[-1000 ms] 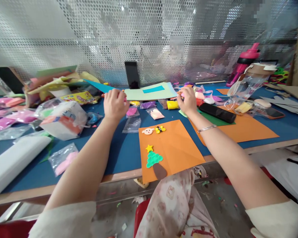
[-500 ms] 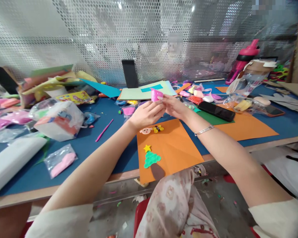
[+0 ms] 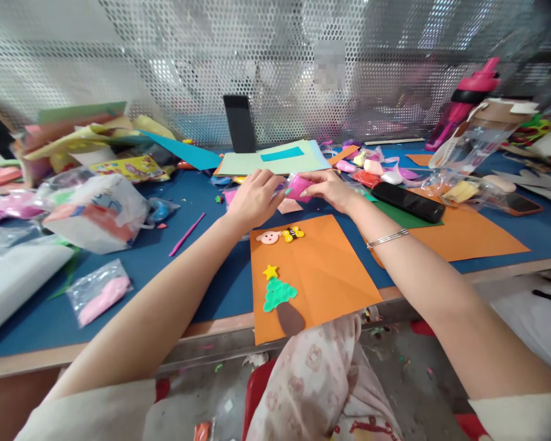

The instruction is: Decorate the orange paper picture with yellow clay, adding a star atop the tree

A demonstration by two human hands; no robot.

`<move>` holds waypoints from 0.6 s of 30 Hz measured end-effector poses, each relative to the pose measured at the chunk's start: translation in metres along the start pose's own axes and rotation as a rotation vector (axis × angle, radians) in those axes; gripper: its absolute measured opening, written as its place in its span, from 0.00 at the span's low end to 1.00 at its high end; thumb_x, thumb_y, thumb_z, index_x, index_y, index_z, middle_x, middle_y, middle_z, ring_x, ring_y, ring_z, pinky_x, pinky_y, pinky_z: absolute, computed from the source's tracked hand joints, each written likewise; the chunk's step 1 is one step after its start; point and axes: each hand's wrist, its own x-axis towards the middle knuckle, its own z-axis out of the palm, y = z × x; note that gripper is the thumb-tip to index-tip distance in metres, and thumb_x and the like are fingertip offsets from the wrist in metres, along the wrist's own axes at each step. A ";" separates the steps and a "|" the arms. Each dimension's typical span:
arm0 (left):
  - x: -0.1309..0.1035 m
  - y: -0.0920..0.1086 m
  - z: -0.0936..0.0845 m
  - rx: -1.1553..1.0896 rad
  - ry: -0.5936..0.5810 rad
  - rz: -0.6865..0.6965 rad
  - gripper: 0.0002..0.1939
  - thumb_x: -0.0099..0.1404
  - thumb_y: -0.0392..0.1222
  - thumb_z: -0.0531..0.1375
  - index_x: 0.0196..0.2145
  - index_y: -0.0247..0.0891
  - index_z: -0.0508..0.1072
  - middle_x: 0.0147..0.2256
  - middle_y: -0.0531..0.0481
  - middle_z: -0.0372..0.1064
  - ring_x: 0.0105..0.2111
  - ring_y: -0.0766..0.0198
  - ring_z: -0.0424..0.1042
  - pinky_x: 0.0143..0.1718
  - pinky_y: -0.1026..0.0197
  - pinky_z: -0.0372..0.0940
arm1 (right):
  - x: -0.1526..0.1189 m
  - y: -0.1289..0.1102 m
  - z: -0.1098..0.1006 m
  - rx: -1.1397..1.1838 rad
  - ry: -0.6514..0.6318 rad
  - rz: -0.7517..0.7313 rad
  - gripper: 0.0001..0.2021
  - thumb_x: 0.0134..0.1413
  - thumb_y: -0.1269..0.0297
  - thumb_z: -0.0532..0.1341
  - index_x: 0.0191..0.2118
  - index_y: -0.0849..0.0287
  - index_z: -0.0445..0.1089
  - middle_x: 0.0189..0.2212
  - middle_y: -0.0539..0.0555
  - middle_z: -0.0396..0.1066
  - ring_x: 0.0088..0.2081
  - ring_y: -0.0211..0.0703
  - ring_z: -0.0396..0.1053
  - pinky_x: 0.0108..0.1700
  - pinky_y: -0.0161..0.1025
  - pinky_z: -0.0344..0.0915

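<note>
Over the blue table, behind the orange sheet, a small bag of bright pink clay (image 3: 297, 185) sits between my two hands. My right hand (image 3: 331, 188) pinches its right side between thumb and fingers. My left hand (image 3: 256, 199) is closed at its left edge, the thumb against it; the other fingertips are partly hidden. Nearer me lies the orange sheet (image 3: 335, 269), bearing a pink clay face (image 3: 269, 237), a yellow and black bee (image 3: 293, 234), a yellow star (image 3: 270, 272), a green tree top (image 3: 279, 294) and a brown trunk (image 3: 291, 320).
A purple stick (image 3: 187, 234) and a bag of pale pink clay (image 3: 101, 298) lie to the left. Black phone (image 3: 408, 202), orange paper (image 3: 482, 236) and clay packets are on the right. Pale green sheets (image 3: 257, 162) and an upright black phone (image 3: 239, 122) stand behind.
Both hands have lowered the pink clay bag toward the table, and they are further apart. More of the bag shows between them. The view has shifted slightly.
</note>
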 end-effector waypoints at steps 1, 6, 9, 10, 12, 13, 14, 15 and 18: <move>0.000 0.000 0.000 -0.006 -0.021 0.004 0.16 0.68 0.46 0.46 0.40 0.33 0.69 0.36 0.40 0.68 0.38 0.53 0.67 0.42 0.52 0.63 | 0.000 0.000 0.002 -0.011 -0.014 0.008 0.13 0.32 0.72 0.65 0.32 0.60 0.76 0.31 0.49 0.74 0.36 0.40 0.67 0.45 0.41 0.65; -0.001 -0.001 0.001 -0.012 -0.067 -0.044 0.15 0.68 0.41 0.45 0.32 0.35 0.69 0.30 0.43 0.66 0.31 0.56 0.67 0.31 0.58 0.61 | 0.002 0.000 0.005 -0.058 0.040 -0.013 0.15 0.30 0.71 0.67 0.33 0.61 0.76 0.34 0.50 0.74 0.38 0.41 0.68 0.46 0.41 0.63; -0.001 0.001 0.002 -0.018 -0.072 -0.086 0.14 0.67 0.39 0.45 0.30 0.36 0.68 0.29 0.44 0.66 0.28 0.58 0.67 0.28 0.59 0.59 | 0.002 0.000 0.004 -0.062 0.106 -0.025 0.18 0.33 0.67 0.67 0.37 0.61 0.75 0.37 0.52 0.73 0.41 0.42 0.67 0.46 0.41 0.63; -0.001 0.002 0.002 -0.024 -0.071 -0.096 0.13 0.66 0.38 0.46 0.30 0.36 0.68 0.29 0.44 0.66 0.28 0.59 0.67 0.28 0.60 0.59 | 0.001 0.000 0.005 -0.058 0.109 -0.017 0.18 0.34 0.66 0.67 0.38 0.62 0.75 0.37 0.52 0.73 0.40 0.42 0.68 0.45 0.41 0.64; -0.001 0.005 0.002 -0.038 -0.056 -0.118 0.11 0.66 0.39 0.47 0.32 0.36 0.68 0.30 0.44 0.67 0.30 0.58 0.68 0.30 0.59 0.60 | 0.001 0.001 0.006 -0.048 0.091 0.004 0.17 0.35 0.65 0.66 0.38 0.62 0.74 0.35 0.53 0.74 0.37 0.42 0.68 0.41 0.41 0.65; 0.000 0.007 0.002 -0.043 -0.041 -0.132 0.10 0.66 0.39 0.48 0.35 0.36 0.67 0.32 0.44 0.68 0.33 0.57 0.69 0.32 0.59 0.61 | 0.001 0.002 0.006 -0.045 0.079 0.012 0.17 0.35 0.66 0.66 0.37 0.62 0.74 0.35 0.53 0.74 0.35 0.41 0.68 0.40 0.41 0.65; 0.000 0.008 0.002 -0.048 -0.023 -0.149 0.10 0.66 0.40 0.48 0.38 0.35 0.67 0.35 0.43 0.68 0.35 0.57 0.69 0.34 0.58 0.62 | 0.001 0.003 0.007 -0.043 0.071 0.015 0.16 0.35 0.66 0.65 0.37 0.61 0.74 0.34 0.53 0.74 0.35 0.41 0.68 0.39 0.41 0.66; 0.000 0.009 0.002 -0.052 -0.005 -0.165 0.12 0.66 0.42 0.49 0.42 0.34 0.66 0.38 0.41 0.68 0.38 0.56 0.69 0.36 0.58 0.63 | 0.001 0.004 0.008 -0.043 0.068 0.012 0.16 0.36 0.67 0.64 0.37 0.61 0.74 0.35 0.53 0.74 0.35 0.41 0.68 0.39 0.41 0.66; -0.001 0.007 0.005 -0.058 0.000 -0.185 0.15 0.67 0.45 0.49 0.46 0.32 0.65 0.40 0.39 0.68 0.41 0.54 0.68 0.40 0.54 0.64 | 0.004 0.008 0.009 -0.052 0.070 -0.013 0.15 0.37 0.69 0.62 0.37 0.60 0.74 0.37 0.53 0.74 0.38 0.41 0.68 0.43 0.41 0.65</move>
